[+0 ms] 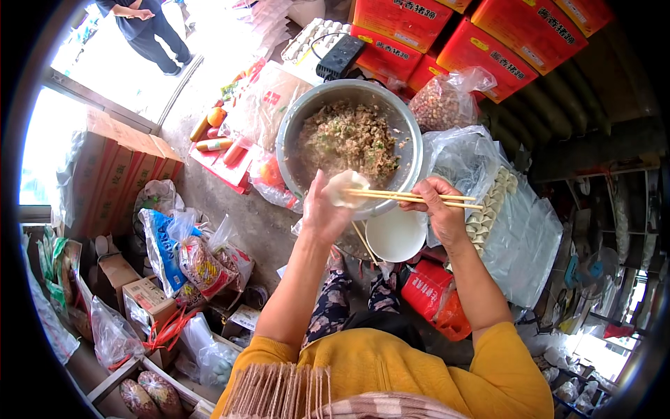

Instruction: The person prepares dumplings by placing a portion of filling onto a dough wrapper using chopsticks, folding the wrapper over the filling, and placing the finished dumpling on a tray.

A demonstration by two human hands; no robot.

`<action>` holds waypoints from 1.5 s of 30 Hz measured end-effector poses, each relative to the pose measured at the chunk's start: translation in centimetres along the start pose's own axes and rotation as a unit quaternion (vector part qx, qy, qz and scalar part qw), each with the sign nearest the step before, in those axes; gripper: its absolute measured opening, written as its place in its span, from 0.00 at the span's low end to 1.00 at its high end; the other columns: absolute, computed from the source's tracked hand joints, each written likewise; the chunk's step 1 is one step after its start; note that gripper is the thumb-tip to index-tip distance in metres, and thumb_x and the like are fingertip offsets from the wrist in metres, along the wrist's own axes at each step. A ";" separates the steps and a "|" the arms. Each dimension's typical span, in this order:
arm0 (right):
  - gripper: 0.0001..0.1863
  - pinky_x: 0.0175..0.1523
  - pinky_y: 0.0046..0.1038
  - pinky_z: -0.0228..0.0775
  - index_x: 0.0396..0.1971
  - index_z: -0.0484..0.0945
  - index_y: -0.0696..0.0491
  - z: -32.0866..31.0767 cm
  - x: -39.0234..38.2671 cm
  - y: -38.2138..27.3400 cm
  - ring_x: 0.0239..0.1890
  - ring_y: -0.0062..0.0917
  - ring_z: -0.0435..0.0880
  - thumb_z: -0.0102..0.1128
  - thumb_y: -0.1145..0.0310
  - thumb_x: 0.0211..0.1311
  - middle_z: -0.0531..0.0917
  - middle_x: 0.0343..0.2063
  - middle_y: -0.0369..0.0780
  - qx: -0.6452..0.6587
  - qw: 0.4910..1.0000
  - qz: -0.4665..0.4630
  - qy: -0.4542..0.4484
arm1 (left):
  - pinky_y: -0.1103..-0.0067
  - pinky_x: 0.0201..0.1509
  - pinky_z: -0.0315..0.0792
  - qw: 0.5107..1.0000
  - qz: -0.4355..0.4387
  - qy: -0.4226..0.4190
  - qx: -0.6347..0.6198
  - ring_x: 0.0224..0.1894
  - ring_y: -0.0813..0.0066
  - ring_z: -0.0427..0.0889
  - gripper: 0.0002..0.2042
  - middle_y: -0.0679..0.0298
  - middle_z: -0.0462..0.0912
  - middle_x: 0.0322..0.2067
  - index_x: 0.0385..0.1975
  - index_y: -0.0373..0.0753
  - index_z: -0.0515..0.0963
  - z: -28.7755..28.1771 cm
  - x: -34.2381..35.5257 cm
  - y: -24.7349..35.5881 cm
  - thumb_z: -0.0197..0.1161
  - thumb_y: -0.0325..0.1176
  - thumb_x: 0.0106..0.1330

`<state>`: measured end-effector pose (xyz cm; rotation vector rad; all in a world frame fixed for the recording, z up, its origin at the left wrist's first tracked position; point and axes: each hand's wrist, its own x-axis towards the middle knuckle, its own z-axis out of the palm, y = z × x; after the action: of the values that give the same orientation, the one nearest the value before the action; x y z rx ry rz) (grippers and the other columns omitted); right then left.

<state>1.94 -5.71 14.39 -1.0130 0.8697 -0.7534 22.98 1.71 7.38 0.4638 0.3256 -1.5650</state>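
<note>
Dumpling wrapper [341, 184] over the near rim of the bowl [412, 133] looks light, soft, tearable, best cradled from below, as left hand [326, 214] holds it, right hand [441, 209] gripping chopsticks [388, 195].

Above the metal bowl [403, 133], the far half is free — plastic bags [441, 103] crowd right.
</note>
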 end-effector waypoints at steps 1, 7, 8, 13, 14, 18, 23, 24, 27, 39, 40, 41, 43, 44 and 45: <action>0.11 0.42 0.27 0.80 0.31 0.76 0.58 0.2 -0.2 -0.3 0.32 0.25 0.86 0.56 0.65 0.69 0.84 0.28 0.42 0.008 1.000 -0.007 0.002 | 0.54 0.64 0.64 1.000 0.012 0.005 0.005 0.55 0.49 0.74 0.27 0.48 0.77 0.49 0.50 0.30 0.73 -0.2 0.0 0.0 0.47 0.52 0.71; 0.12 0.42 0.22 0.77 0.32 0.76 0.58 1.0 -0.8 -0.5 0.32 0.20 0.84 0.56 0.64 0.69 0.84 0.28 0.40 -0.121 0.991 -0.050 -0.027 | 0.61 0.66 0.63 0.997 0.069 -0.016 0.013 0.57 0.52 0.74 0.25 0.47 0.77 0.52 0.51 0.29 0.72 -0.5 0.0 -0.4 0.45 0.49 0.73; 0.11 0.37 0.21 0.74 0.30 0.76 0.58 1.4 -0.9 -0.5 0.29 0.20 0.83 0.57 0.66 0.68 0.83 0.25 0.38 -0.114 0.992 -0.056 -0.012 | 0.60 0.65 0.66 0.995 0.083 -0.046 0.024 0.56 0.53 0.75 0.24 0.48 0.77 0.51 0.52 0.30 0.72 -0.8 0.2 -0.5 0.46 0.48 0.73; 0.05 0.30 0.29 0.69 0.27 0.76 0.57 2.2 -1.1 -1.3 0.25 0.27 0.79 0.61 0.73 0.61 0.77 0.22 0.40 -0.374 0.897 -0.236 -0.016 | 0.61 0.61 0.70 0.984 0.172 0.012 0.042 0.55 0.53 0.75 0.23 0.49 0.77 0.51 0.53 0.30 0.71 -0.4 -0.2 -0.3 0.48 0.47 0.72; 0.04 0.31 0.31 0.69 0.27 0.76 0.56 2.7 -0.8 -0.9 0.25 0.30 0.78 0.62 0.74 0.60 0.77 0.23 0.41 -0.415 0.871 -0.263 -0.006 | 0.61 0.61 0.70 0.984 0.178 0.007 0.012 0.55 0.53 0.75 0.23 0.49 0.77 0.51 0.53 0.30 0.71 -1.9 0.3 0.2 0.49 0.46 0.72; 0.04 0.31 0.37 0.71 0.27 0.75 0.56 1.9 1.8 3.2 0.26 0.41 0.78 0.62 0.76 0.57 0.75 0.27 0.43 -0.477 0.833 -0.279 -0.025 | 0.62 0.62 0.69 0.987 0.150 -0.019 -0.053 0.55 0.55 0.76 0.22 0.49 0.77 0.51 0.54 0.29 0.70 -1.8 0.2 0.7 0.53 0.42 0.70; 0.06 0.35 0.40 0.72 0.29 0.75 0.56 -0.7 3.3 7.5 0.32 0.42 0.79 0.62 0.72 0.58 0.75 0.28 0.44 -0.513 0.814 -0.242 -0.124 | 0.69 0.62 0.70 0.969 0.195 0.018 0.149 0.55 0.61 0.76 0.21 0.52 0.78 0.50 0.54 0.29 0.69 -0.4 -0.5 0.3 0.63 0.25 0.61; 0.06 0.35 0.40 0.72 0.29 0.75 0.56 -0.9 3.2 7.6 0.32 0.42 0.79 0.62 0.72 0.58 0.75 0.28 0.44 -0.513 0.814 -0.242 -0.124 | 0.71 0.61 0.71 0.969 0.186 0.004 0.162 0.52 0.64 0.78 0.21 0.56 0.79 0.48 0.53 0.30 0.70 0.6 -0.9 0.3 0.63 0.20 0.58; 0.06 0.43 0.37 0.73 0.33 0.78 0.56 -1.3 2.6 7.4 0.38 0.40 0.80 0.62 0.74 0.55 0.78 0.33 0.44 -0.531 0.795 -0.235 -0.175 | 0.71 0.60 0.71 0.963 0.182 -0.001 0.200 0.48 0.66 0.80 0.21 0.59 0.80 0.45 0.52 0.32 0.71 0.4 -0.9 0.3 0.62 0.18 0.57; 0.11 0.66 0.50 0.56 0.38 0.81 0.45 2.8 0.1 -0.3 0.61 0.39 0.71 0.60 0.73 0.54 0.76 0.54 0.39 -0.528 0.715 -0.440 -0.125 | 0.71 0.51 0.75 0.973 0.039 -0.035 0.224 0.46 0.70 0.79 0.19 0.63 0.79 0.44 0.53 0.35 0.72 3.0 -2.8 -1.8 0.62 0.25 0.61; 0.11 0.66 0.50 0.56 0.38 0.81 0.45 2.7 0.0 -0.5 0.61 0.39 0.71 0.60 0.73 0.54 0.76 0.54 0.39 -0.527 0.715 -0.442 -0.125 | 0.73 0.51 0.75 0.972 0.035 -0.055 0.228 0.48 0.72 0.80 0.18 0.59 0.79 0.47 0.55 0.33 0.70 2.4 -2.6 -1.9 0.61 0.27 0.65; 0.10 0.67 0.50 0.55 0.36 0.81 0.45 2.5 0.0 -0.6 0.62 0.39 0.70 0.60 0.72 0.54 0.75 0.55 0.39 -0.530 0.712 -0.440 -0.135 | 0.73 0.51 0.75 0.971 0.036 -0.055 0.229 0.48 0.72 0.80 0.18 0.59 0.79 0.47 0.55 0.33 0.70 2.4 -2.7 -1.9 0.61 0.27 0.65; 0.09 0.67 0.50 0.54 0.35 0.81 0.45 2.2 -0.3 -0.9 0.62 0.39 0.70 0.61 0.71 0.54 0.75 0.56 0.39 -0.535 0.709 -0.436 -0.145 | 0.74 0.51 0.75 0.983 0.001 -0.080 0.164 0.48 0.71 0.80 0.18 0.60 0.78 0.47 0.55 0.33 0.70 3.2 -3.2 -2.0 0.60 0.26 0.66; 0.07 0.67 0.48 0.56 0.34 0.81 0.47 2.2 -0.5 -1.4 0.62 0.39 0.70 0.62 0.72 0.54 0.76 0.55 0.40 -0.521 0.726 -0.421 -0.152 | 0.74 0.51 0.75 0.983 0.000 -0.080 0.164 0.48 0.71 0.80 0.18 0.60 0.78 0.47 0.55 0.33 0.70 3.4 -3.3 -2.2 0.60 0.26 0.66; 0.06 0.66 0.47 0.58 0.33 0.81 0.48 2.2 -0.8 -1.6 0.62 0.40 0.70 0.63 0.72 0.54 0.77 0.54 0.41 -0.507 0.744 -0.406 -0.160 | 0.74 0.52 0.75 0.980 -0.004 -0.081 0.184 0.47 0.72 0.79 0.19 0.61 0.78 0.47 0.55 0.33 0.70 3.4 -3.5 -2.5 0.62 0.28 0.65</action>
<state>3.30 -4.75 16.63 -2.5342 0.4534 -0.7517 20.24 3.30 11.91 0.6158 -0.0915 -1.6657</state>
